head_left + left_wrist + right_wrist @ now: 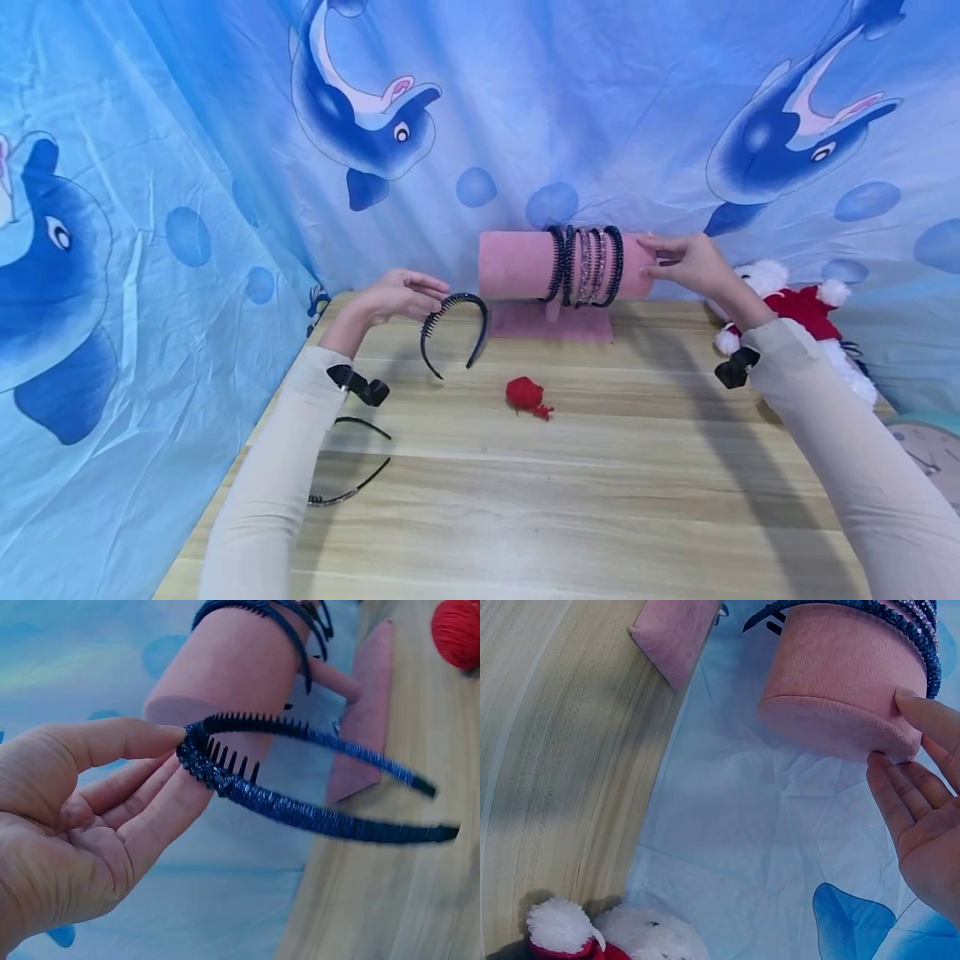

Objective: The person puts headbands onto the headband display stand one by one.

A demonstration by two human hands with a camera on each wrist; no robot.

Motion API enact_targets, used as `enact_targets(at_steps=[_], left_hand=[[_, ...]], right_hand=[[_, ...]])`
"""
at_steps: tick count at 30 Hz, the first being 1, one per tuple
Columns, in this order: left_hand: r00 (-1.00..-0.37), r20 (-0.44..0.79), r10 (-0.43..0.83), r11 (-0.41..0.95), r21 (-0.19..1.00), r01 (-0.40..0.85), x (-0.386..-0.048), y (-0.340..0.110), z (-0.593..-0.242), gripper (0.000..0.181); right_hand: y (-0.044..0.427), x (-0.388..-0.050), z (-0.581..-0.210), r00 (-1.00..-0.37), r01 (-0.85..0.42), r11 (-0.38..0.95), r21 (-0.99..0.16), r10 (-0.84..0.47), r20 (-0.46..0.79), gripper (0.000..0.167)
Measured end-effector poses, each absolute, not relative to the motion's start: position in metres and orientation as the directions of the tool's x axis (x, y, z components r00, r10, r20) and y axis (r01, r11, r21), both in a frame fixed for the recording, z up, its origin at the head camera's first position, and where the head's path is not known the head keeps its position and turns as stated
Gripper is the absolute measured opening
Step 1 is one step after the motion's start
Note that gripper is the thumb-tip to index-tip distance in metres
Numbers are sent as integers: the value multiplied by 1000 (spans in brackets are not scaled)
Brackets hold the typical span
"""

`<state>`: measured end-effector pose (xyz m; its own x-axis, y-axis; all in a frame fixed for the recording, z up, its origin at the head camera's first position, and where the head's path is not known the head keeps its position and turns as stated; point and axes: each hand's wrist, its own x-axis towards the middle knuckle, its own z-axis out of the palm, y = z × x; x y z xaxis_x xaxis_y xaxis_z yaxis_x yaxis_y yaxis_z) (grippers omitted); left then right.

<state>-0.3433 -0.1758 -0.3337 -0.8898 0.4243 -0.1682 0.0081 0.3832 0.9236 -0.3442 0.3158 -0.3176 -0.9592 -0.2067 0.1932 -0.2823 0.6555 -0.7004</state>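
My left hand [405, 297] pinches a dark blue toothed headband [300, 814] at its top, thumb on one side and fingers on the other. The band's two ends point away from the hand, apart from the table. Just right of it stands a pink padded headband stand [517, 267], a horizontal roll on a flat base. Several dark and glittery pink headbands [592, 267] ring the roll's middle and right part. My right hand [690, 260] grips the roll's right end, with the thumb and fingertips against its edge in the right wrist view [930, 772].
Another headband [352, 493] lies on the wooden table, partly hidden behind my left sleeve. A small ball of red yarn [523, 392] sits near the middle. A white plush toy in red [806, 308] is at the right, behind my right arm. Blue dolphin-print cloth [600, 108] hangs behind.
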Motion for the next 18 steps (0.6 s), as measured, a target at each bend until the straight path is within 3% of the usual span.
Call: enact_targets(at_steps=[9, 18], left_hand=[[-960, -96, 263, 240, 970, -31, -346, -187, -328, 51], [-987, 43, 153, -3, 999, 43, -348, -171, -336, 51]], right_hand=[[315, -344, -317, -959, -282, 662, -694, -206, 194, 59], [315, -344, -318, -960, -281, 661, -696, -206, 191, 59]])
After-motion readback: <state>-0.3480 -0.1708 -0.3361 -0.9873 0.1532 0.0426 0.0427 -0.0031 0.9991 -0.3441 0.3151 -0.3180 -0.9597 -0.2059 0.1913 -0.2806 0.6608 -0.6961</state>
